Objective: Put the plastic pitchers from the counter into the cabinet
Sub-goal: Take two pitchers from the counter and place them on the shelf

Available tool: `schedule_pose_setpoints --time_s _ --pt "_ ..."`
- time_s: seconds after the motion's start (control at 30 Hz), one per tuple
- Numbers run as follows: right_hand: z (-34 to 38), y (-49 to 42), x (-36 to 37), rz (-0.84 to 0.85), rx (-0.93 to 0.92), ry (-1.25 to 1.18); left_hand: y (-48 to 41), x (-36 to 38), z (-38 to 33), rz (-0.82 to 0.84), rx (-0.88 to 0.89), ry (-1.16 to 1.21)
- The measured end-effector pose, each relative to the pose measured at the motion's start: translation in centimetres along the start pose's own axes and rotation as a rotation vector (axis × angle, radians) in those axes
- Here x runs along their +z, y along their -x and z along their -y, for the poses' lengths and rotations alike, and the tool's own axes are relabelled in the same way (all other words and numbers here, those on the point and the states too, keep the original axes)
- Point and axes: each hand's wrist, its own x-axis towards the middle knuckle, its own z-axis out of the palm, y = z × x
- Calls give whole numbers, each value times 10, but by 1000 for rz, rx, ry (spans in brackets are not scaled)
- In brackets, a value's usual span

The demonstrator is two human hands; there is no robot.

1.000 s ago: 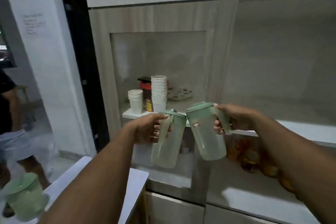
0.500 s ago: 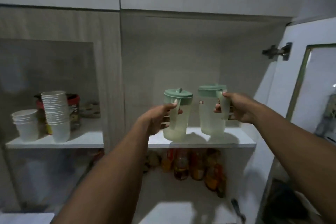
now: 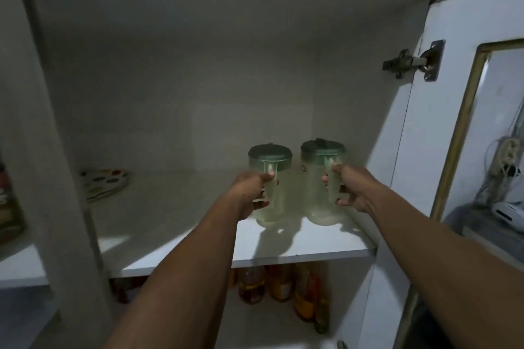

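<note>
Two pale green translucent plastic pitchers with darker green lids stand side by side on the white cabinet shelf [image 3: 312,246], towards its right end. My left hand [image 3: 251,193] grips the handle of the left pitcher [image 3: 273,178]. My right hand [image 3: 350,188] grips the handle of the right pitcher [image 3: 317,181]. Both pitchers are upright with their bases at the shelf surface. My hands hide part of each handle.
A spotted plate or cloth [image 3: 103,183] lies at the shelf's back left. Bottles and jars [image 3: 280,285] fill the shelf below. The open cabinet door [image 3: 465,110] with its hinge [image 3: 412,61] stands at the right. A vertical divider [image 3: 56,167] bounds the left.
Both hands have carried the pitchers from in front of the cabinet into it, and they now stand deeper on the shelf. My view has moved closer and to the right.
</note>
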Motion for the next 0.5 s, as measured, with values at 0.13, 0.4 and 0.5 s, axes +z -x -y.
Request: schedule_pose_setpoints --time_s 0.13,0.4,0.5 --pt "-4 -60 15 -4 -36 24 -66 2 1 36 -13 -9" --pt "0 -186 38 -7 73 1 -191 6 -7 71 -41 7" --pt "6 -222 43 -45 92 -8 -224 14 -11 63 -59 10"
